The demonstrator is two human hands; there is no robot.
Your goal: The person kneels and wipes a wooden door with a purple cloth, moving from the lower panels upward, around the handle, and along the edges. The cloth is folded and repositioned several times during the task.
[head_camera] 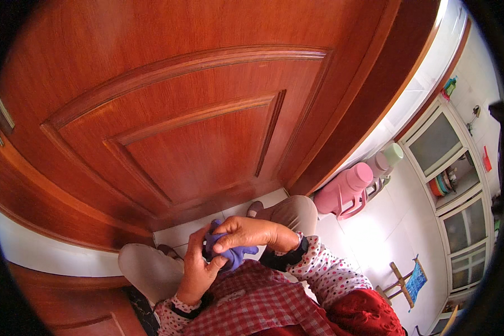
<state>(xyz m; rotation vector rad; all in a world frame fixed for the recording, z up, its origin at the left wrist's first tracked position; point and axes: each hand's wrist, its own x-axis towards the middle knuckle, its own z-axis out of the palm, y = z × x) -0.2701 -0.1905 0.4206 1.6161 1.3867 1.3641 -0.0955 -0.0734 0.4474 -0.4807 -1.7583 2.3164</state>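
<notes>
A crumpled purple cloth (235,254) is bunched between my two hands, just above my lap. My left hand (199,262) grips it from the left side, fingers curled behind and thumb in front. From the right, my right hand (245,235) closes over its upper part with thumb and fingers. One end of the cloth sticks out to the right below my right hand. Under the hands lies a red checked apron (252,298). A brown wooden panel door (201,155) stands shut right in front of my knees.
A pink thermos flask (344,189) and further flasks (378,164) stand on the tiled floor by the right wall. Farther right are a low folding stool (407,281) with a blue seat and a glazed cabinet (464,227). A metal door lock (3,113) sits at the door's left edge.
</notes>
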